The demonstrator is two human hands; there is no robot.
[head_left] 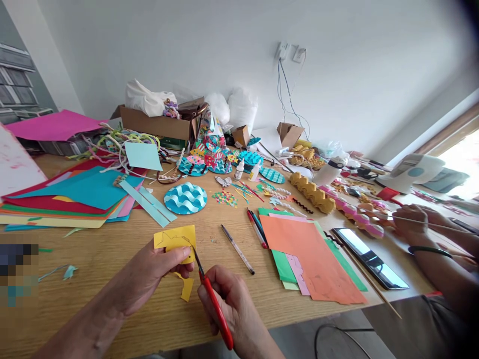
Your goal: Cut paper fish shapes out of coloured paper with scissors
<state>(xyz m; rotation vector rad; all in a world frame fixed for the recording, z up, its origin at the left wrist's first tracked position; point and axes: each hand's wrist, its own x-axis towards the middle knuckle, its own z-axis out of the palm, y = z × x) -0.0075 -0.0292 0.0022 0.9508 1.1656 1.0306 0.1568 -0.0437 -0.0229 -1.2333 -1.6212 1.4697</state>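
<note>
Between the thumb and fingers of my left hand [170,264] is a small piece of yellow paper [174,237] with a pencilled outline on it. Red-handled scissors [217,311] are gripped in my right hand [228,299], their blades meeting the paper's right edge. A cut strip of the same yellow dangles or lies just below the left hand; I cannot tell which. To the right of the scissors a pen [237,249] lies on the wooden table [145,329]. A round blue wave-patterned disc [185,198] sits beyond my hands.
Coloured sheets [86,189] are stacked at left. Orange paper [310,259] tops more sheets at right, beside a phone [368,257]. Glue bottles [239,169] and paper bits stand mid-table. Another person's hands [411,219] work at far right. A cardboard box [157,122] is by the wall.
</note>
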